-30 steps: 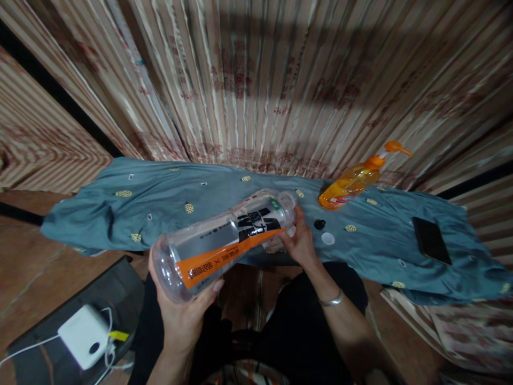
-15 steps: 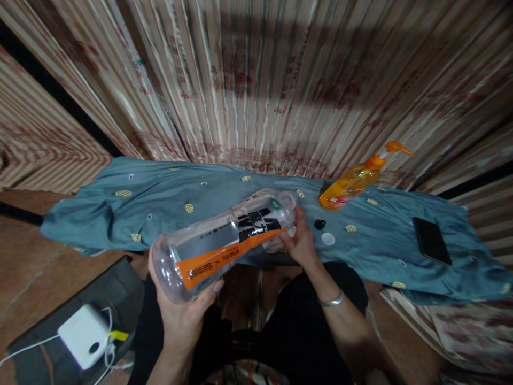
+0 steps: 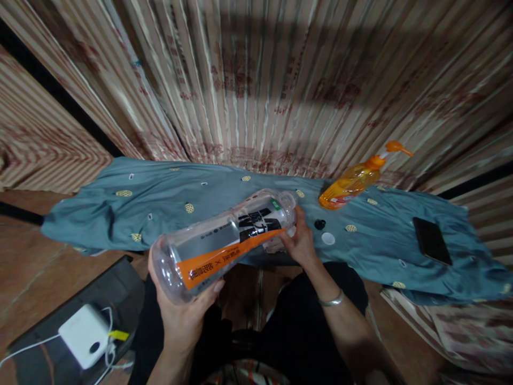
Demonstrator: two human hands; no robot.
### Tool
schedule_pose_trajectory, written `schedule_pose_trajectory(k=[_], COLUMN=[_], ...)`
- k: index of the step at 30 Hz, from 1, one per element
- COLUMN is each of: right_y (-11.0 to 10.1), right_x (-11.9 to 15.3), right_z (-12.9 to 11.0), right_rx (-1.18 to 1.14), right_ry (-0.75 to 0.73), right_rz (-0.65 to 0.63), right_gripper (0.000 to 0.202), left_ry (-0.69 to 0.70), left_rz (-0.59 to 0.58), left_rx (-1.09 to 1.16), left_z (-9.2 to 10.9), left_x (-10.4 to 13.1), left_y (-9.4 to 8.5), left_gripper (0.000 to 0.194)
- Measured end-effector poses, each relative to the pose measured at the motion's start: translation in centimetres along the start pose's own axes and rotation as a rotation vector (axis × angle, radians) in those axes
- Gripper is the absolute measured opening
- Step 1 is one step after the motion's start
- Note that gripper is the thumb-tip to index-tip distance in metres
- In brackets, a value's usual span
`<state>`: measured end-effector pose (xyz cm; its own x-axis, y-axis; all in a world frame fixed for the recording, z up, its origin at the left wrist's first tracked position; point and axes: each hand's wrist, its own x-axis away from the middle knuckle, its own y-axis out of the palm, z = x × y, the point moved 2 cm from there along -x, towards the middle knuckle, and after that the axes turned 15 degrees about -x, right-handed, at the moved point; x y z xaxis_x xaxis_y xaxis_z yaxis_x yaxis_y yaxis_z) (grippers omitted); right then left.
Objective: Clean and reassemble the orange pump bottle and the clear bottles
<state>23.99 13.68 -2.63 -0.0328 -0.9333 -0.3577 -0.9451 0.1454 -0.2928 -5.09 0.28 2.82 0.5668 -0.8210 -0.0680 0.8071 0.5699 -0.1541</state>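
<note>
A clear plastic bottle [image 3: 212, 235] with an orange, black and silver label is held tilted above the cloth, its neck up and to the right. My left hand [image 3: 182, 310] wraps round its base from below. At the neck end, my right hand [image 3: 300, 238] grips it with fingers partly hidden behind the plastic. Something pale, too unclear to name, shows under the bottle near the right fingers. Just right of that hand lie a small black cap-like piece [image 3: 319, 224] and a white round disc [image 3: 328, 238].
An orange pump bottle [image 3: 348, 184] stands at the back right of the teal cloth-covered table [image 3: 96, 208]. A dark phone-like slab [image 3: 432, 240] lies at the right. At lower left, a white box [image 3: 85, 334] with cables rests on a dark surface. Striped curtains [image 3: 256, 80] hang behind.
Almost nothing differs. Both hands keep their hold, and the bottle's label seems rolled very slightly.
</note>
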Motion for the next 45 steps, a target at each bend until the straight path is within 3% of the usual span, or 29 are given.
schedule_pose_trajectory(k=[45], right_y=[-0.2], right_x=[0.1], right_z=[0.0], right_rx=[-0.001], right_ry=[-0.02], right_rz=[-0.021], right_gripper=[0.082], left_ry=[0.021], left_rz=[-0.013], left_rx=[-0.003], left_z=[-1.0], left_x=[-0.2], left_y=[-0.1], left_gripper=[0.146])
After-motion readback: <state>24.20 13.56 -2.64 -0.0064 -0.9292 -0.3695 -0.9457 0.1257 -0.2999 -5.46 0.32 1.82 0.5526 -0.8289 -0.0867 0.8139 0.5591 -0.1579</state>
